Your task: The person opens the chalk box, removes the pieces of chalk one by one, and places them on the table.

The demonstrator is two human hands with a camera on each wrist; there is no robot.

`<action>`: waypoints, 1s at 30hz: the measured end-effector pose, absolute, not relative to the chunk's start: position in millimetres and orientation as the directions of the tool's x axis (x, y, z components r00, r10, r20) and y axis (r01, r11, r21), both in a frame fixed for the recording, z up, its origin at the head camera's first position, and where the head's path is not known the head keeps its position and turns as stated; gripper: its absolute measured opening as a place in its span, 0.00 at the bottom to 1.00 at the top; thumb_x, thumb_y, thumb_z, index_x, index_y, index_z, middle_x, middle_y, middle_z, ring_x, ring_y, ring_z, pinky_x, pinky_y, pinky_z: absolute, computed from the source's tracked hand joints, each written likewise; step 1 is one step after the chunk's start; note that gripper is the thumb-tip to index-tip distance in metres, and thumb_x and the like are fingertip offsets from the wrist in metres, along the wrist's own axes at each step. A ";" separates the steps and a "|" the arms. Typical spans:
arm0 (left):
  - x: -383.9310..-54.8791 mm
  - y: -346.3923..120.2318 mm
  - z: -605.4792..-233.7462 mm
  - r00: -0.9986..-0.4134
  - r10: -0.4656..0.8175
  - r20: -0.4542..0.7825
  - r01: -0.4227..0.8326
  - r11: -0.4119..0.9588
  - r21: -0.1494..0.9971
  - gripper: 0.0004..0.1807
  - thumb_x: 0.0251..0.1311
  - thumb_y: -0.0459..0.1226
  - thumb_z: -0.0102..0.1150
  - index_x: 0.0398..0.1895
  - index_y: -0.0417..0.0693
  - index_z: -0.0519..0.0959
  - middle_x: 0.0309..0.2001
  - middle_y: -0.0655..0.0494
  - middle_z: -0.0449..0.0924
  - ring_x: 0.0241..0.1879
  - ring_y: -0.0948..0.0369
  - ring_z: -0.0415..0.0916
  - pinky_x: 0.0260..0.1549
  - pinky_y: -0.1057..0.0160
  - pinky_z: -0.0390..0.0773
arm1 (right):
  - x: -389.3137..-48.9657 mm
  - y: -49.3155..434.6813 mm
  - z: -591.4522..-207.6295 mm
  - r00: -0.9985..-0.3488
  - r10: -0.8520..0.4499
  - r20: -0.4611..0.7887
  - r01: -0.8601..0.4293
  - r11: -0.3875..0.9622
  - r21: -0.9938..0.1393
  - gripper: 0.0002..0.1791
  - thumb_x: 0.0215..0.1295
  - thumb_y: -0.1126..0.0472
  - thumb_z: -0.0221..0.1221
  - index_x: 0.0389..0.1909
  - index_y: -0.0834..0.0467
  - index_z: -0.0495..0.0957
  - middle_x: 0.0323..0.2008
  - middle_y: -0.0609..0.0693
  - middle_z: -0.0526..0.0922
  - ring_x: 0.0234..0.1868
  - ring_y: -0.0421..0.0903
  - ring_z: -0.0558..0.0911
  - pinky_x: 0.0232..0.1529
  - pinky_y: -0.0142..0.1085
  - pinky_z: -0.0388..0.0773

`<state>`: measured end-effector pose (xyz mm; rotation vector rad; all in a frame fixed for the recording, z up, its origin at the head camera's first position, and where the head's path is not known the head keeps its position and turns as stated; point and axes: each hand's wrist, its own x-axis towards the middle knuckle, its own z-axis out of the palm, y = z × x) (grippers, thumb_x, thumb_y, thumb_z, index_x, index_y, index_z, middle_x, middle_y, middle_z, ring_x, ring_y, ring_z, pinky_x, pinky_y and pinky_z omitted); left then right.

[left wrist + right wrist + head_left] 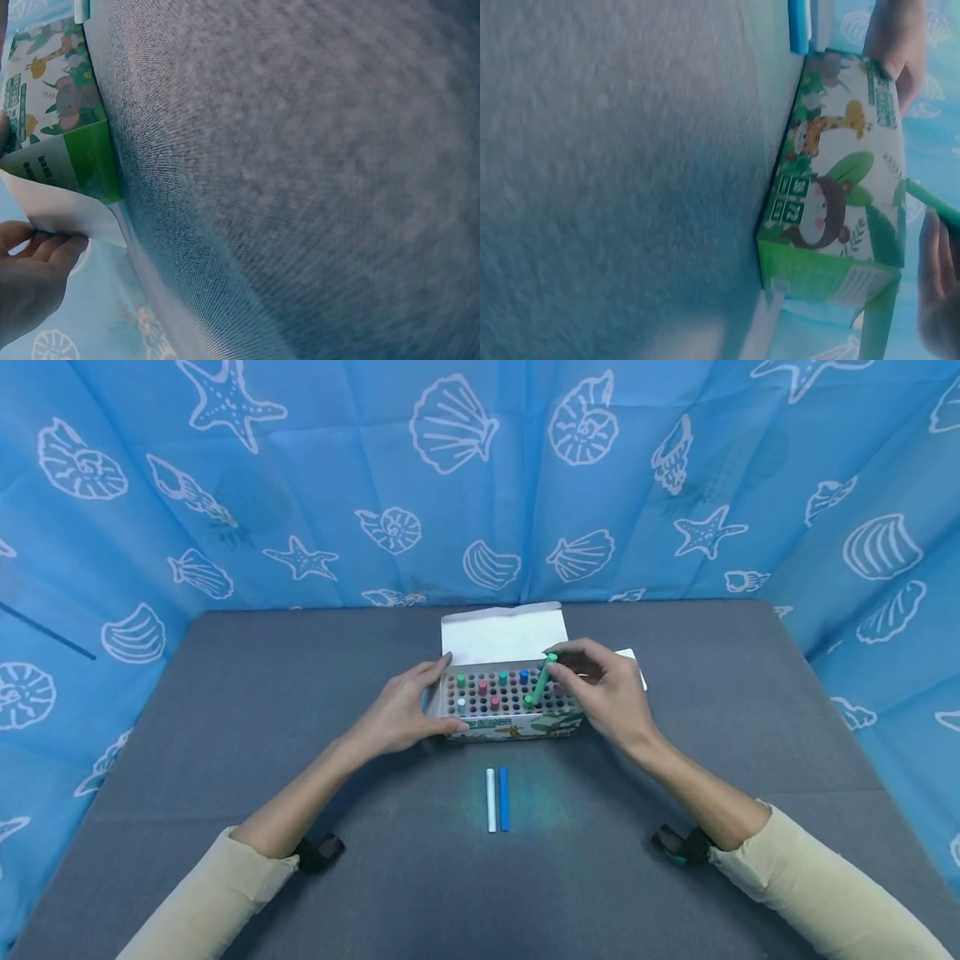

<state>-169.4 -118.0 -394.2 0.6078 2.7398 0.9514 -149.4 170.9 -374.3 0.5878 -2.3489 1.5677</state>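
On the table, an open cardboard box with animal pictures holds a tray of round holes. Several coloured marker ends, including a pink one and a blue one, stand up from it. My left hand grips the box's left end, thumb at the front corner and fingers toward the back; in the left wrist view those fingers lie on a white flap. Over the right half of the holes, my right hand pinches a slim green marker near its top, tilted, with its lower end at the holes.
A white marker and a blue marker lie side by side in front of the box. The box's white lid stands open behind it. A blue shell-patterned curtain hangs along the grey table's back edge.
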 end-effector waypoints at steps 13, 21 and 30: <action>-168.5 -118.3 -392.6 -0.902 0.430 -0.034 0.314 0.710 0.631 0.57 0.51 0.51 0.76 0.79 0.46 0.52 0.73 0.40 0.60 0.68 0.44 0.64 0.66 0.45 0.66 | -129.0 166.9 -375.0 -0.947 -0.225 0.229 -0.283 0.249 -0.926 0.12 0.68 0.68 0.61 0.50 0.66 0.80 0.38 0.61 0.85 0.33 0.50 0.88 0.35 0.39 0.86; -168.4 -118.6 -394.0 -0.904 0.425 -0.034 0.308 0.707 0.636 0.57 0.51 0.51 0.76 0.79 0.46 0.52 0.73 0.40 0.60 0.67 0.45 0.64 0.65 0.46 0.68 | -117.3 161.6 -382.6 -0.952 -0.287 0.105 -0.160 0.178 -0.971 0.12 0.68 0.69 0.61 0.50 0.68 0.79 0.39 0.64 0.83 0.27 0.51 0.87 0.34 0.43 0.86; -166.7 -117.5 -392.1 -0.905 0.425 -0.039 0.307 0.712 0.631 0.57 0.51 0.51 0.75 0.79 0.46 0.52 0.73 0.40 0.59 0.69 0.44 0.63 0.66 0.45 0.66 | -110.3 155.1 -392.1 -0.946 -0.325 0.002 -0.081 0.228 -0.970 0.13 0.68 0.65 0.62 0.51 0.65 0.80 0.34 0.59 0.86 0.28 0.57 0.86 0.33 0.49 0.85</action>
